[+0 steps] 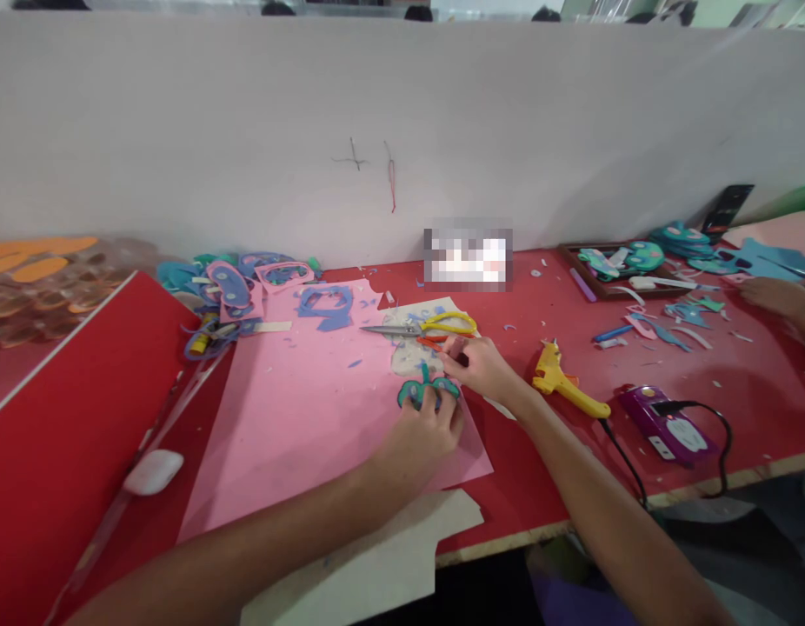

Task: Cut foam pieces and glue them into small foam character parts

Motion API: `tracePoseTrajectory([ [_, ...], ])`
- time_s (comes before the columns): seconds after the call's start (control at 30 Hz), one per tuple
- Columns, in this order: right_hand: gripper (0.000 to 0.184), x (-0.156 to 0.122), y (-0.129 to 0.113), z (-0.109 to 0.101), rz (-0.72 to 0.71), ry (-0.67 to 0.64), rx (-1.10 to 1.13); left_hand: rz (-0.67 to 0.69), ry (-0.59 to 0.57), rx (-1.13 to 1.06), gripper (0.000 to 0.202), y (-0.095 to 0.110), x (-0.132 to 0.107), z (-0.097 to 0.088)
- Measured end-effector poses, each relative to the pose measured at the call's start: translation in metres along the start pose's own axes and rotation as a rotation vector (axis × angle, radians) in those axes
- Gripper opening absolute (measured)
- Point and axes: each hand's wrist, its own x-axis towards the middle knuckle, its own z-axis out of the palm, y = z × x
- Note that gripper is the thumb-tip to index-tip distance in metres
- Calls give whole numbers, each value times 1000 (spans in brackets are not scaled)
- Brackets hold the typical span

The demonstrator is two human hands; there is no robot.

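My left hand point(432, 430) rests on the pink sheet point(298, 409), its fingers curled over a green foam cutout point(412, 393) with rounded lobes and small pale spots. Part of the cutout is hidden under the fingers. Just above it, my right hand point(479, 365) has its fingers closed at the orange handle loop of a pair of scissors point(402, 330). The other loop is yellow, and the blades point left over a whitish, glue-marked scrap point(415, 355). Blue foam offcuts point(328, 306) lie farther up the pink sheet.
Right of my arm are a yellow glue gun point(562, 382) and a purple power box point(667, 426) with a black cable. A brown tray point(575, 261) holds foam pieces; another person's hand point(777, 300) is beyond. Left are piled cutouts point(229, 287) and a red board point(83, 417).
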Motion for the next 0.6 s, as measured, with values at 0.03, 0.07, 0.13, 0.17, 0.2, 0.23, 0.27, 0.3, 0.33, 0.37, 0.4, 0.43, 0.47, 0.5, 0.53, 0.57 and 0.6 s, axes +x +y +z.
tracePoseTrajectory([
  [0.03, 27, 0, 0, -1, -4, 3, 2, -1, -7, -3, 40, 0, 0, -1],
  [0.07, 27, 0, 0, -1, -7, 6, 7, -4, -14, -5, 40, -1, 0, -1],
  [0.13, 26, -1, 0, -2, -17, 7, 17, -10, -29, -8, 40, -1, 0, -3],
  [0.17, 26, -1, 0, -2, -25, 6, 23, -6, -38, -12, 40, -2, 0, -3],
  [0.2, 25, -1, 0, -2, -31, 5, 26, -1, -47, -18, 40, -2, 0, -4],
  [0.23, 25, -1, 0, -2, -36, 4, 30, 5, -55, -24, 40, -3, 0, -4],
  [0.27, 25, -1, 0, -3, -40, 0, 32, 9, -66, -31, 40, -4, 1, -5],
  [0.3, 25, -2, 0, -3, -43, -3, 35, 12, -76, -37, 40, -5, 2, -6],
  [0.33, 25, -2, -1, -4, -45, -7, 37, 15, -85, -43, 40, -6, 2, -6],
  [0.37, 25, -2, -1, -4, -48, -11, 39, 20, -92, -49, 40, -7, 3, -7],
  [0.4, 26, -2, -2, -4, -50, -15, 39, 26, -98, -56, 39, -8, 3, -7],
  [0.43, 27, -2, -2, -5, -51, -19, 39, 35, -100, -64, 39, -9, 4, -7],
  [0.47, 27, -3, -2, -5, -51, -21, 37, 45, -96, -71, 40, -11, 4, -6],
  [0.5, 28, -3, -2, -5, -49, -23, 35, 53, -89, -78, 39, -12, 4, -5],
  [0.53, 29, -3, -2, -5, -47, -23, 33, 56, -81, -85, 39, -13, 4, -5],
  [0.57, 29, -3, -2, -5, -45, -24, 34, 59, -74, -94, 39, -15, 4, -4],
  [0.6, 29, -4, -2, -5, -43, -26, 36, 60, -71, -103, 38, -16, 4, -3],
])
